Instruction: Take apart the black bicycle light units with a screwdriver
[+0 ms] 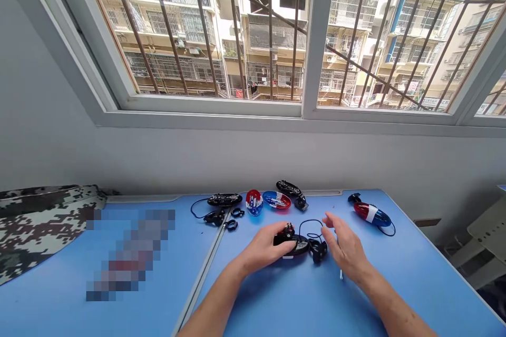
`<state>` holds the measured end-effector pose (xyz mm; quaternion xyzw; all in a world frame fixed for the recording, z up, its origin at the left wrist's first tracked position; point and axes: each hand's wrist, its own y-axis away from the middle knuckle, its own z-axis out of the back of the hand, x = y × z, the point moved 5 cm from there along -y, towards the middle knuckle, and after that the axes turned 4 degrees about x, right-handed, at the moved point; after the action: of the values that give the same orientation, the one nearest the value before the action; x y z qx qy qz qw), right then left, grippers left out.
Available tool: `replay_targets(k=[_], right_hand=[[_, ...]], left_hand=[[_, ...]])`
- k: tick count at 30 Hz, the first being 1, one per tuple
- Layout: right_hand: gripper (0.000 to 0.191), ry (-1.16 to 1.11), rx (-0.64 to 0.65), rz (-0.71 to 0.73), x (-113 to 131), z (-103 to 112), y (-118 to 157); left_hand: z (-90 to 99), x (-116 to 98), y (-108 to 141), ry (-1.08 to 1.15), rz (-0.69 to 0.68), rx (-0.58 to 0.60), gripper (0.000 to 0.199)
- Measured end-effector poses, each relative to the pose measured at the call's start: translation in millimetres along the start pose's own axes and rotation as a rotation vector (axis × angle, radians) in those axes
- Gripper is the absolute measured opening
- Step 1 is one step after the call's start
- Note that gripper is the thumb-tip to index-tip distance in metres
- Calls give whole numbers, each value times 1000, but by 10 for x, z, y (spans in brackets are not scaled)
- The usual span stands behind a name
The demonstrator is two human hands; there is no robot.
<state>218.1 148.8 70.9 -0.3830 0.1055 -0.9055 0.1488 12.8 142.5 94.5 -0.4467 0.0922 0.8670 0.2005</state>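
My left hand (263, 247) grips a black oval plastic housing (299, 246) with a small red-and-black part on top. My right hand (343, 247) hangs open just above the blue tabletop (245, 295), its fingers close to a black clamp (317, 250) with a thin looped cable. Farther back lie a red-and-blue shell (253, 202), a red, white and blue oval shell (276, 200), and black housings (224, 199) (290, 188). A finished red, white and blue bicycle light (371, 215) rests at the right, trailing a cable.
Small black clips (214, 216) and rings (231, 225) lie at the back left. A pixelated, blurred object (130, 253) and a camouflage cloth (43, 231) occupy the left. A seam crosses the tabletop. A grey wall and barred window (197, 37) stand behind.
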Motion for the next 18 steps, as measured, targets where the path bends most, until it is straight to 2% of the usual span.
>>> replay_targets(k=[5, 7, 12, 18], right_hand=[[46, -63, -252, -35, -145, 236, -105], [44, -11, -289, -74, -197, 303, -139], [38, 212, -208, -209, -295, 390, -206], [30, 338, -103, -310, -385, 421, -246]], left_hand=[[-10, 64, -24, 89, 20, 17, 25], [-25, 71, -33, 120, 17, 40, 24], [-34, 53, -38, 156, 16, 65, 27], [-14, 42, -21, 92, 27, 126, 26]])
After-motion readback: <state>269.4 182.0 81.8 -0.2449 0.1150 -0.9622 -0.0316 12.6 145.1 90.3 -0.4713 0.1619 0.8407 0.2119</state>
